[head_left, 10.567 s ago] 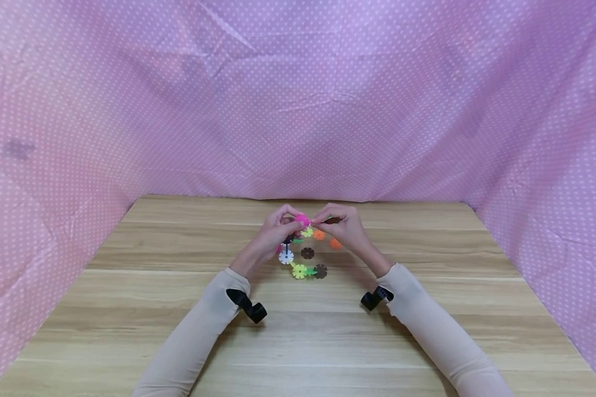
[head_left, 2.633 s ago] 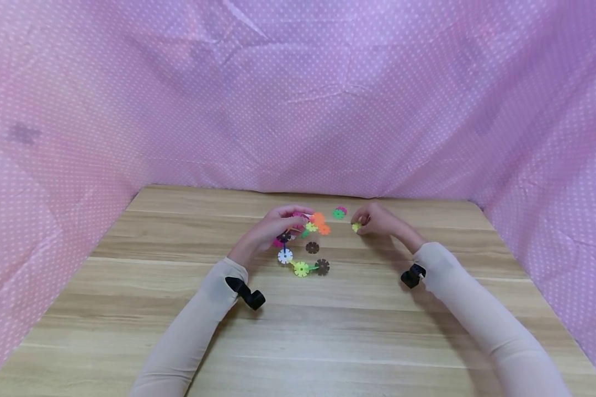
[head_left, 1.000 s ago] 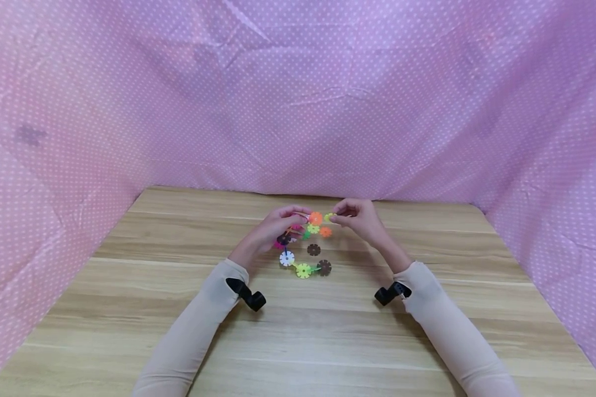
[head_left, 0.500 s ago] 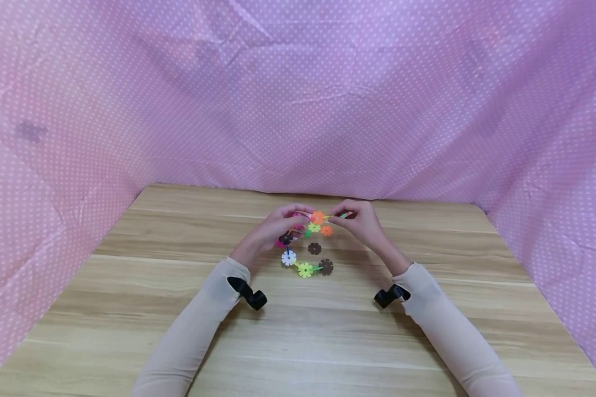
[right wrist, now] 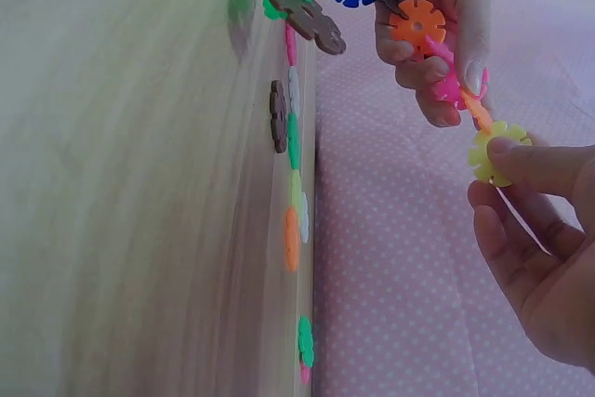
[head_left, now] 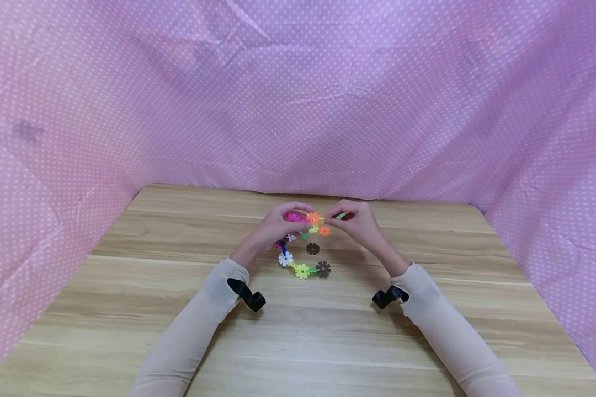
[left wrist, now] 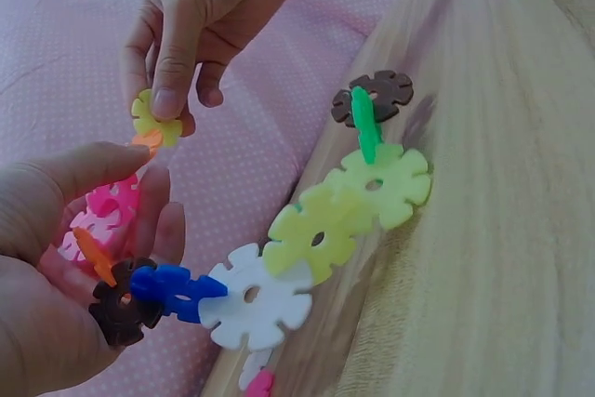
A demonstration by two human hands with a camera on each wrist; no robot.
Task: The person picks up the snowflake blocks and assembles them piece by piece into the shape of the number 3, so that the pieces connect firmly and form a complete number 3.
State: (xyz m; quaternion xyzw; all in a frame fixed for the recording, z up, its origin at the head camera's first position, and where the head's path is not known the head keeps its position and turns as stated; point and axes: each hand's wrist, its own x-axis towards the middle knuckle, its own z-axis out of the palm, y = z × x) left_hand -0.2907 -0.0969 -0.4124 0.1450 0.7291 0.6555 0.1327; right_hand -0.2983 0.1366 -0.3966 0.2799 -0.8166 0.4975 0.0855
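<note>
Pinching a yellow snowflake disc (left wrist: pixel 154 119), the right hand (head_left: pixel 358 223) is slotting it onto the chain (left wrist: pixel 279 271) gripped by the left hand (head_left: pixel 273 229); next likely needs notch alignment.

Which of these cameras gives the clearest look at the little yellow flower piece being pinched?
The right wrist view: the yellow flower piece shows large, unblocked, pinched by the right hand. The left wrist view shows it partly behind a finger; in the head view it is too small to see.

A light wooden counter (head_left: pixel 129 309) with long grain bands fills the lower view; pink cloth with white dots (head_left: pixel 298 99) hangs creased around it from 9 through 12 to 3 o'clock, evenly lit
</note>
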